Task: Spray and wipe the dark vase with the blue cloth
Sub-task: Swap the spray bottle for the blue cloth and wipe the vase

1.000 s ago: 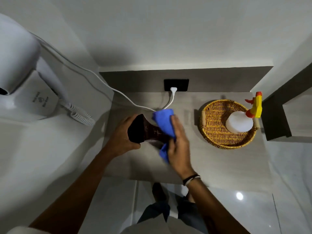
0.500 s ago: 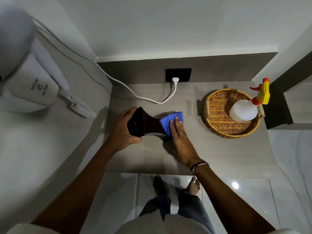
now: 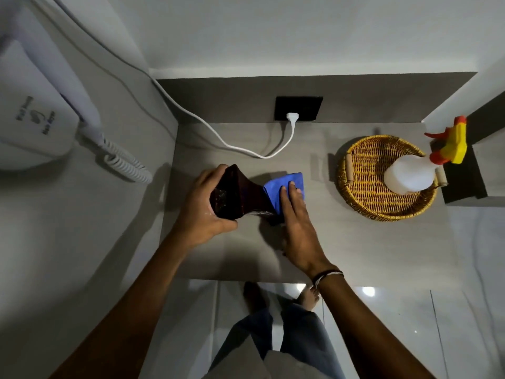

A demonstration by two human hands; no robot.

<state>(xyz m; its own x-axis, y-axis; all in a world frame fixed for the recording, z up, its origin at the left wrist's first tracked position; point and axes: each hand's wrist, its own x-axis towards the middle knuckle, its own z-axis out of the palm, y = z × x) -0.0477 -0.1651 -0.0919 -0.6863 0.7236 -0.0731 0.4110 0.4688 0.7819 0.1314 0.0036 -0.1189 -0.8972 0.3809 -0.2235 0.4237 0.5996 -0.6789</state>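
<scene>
Likely hotel bathroom, wall-mounted hair dryer [image 3: 32, 116], grey counter [image 3: 355, 242], glossy tiles [image 3: 410, 324]

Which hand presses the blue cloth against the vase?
The right hand: it holds the blue cloth on the dark vase; the left hand grips the vase.

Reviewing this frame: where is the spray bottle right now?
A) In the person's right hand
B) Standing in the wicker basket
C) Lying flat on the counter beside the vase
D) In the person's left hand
B: the spray bottle stands in the wicker basket at the right of the counter, while the left hand holds the dark vase and the right hand presses the blue cloth against it.
</scene>
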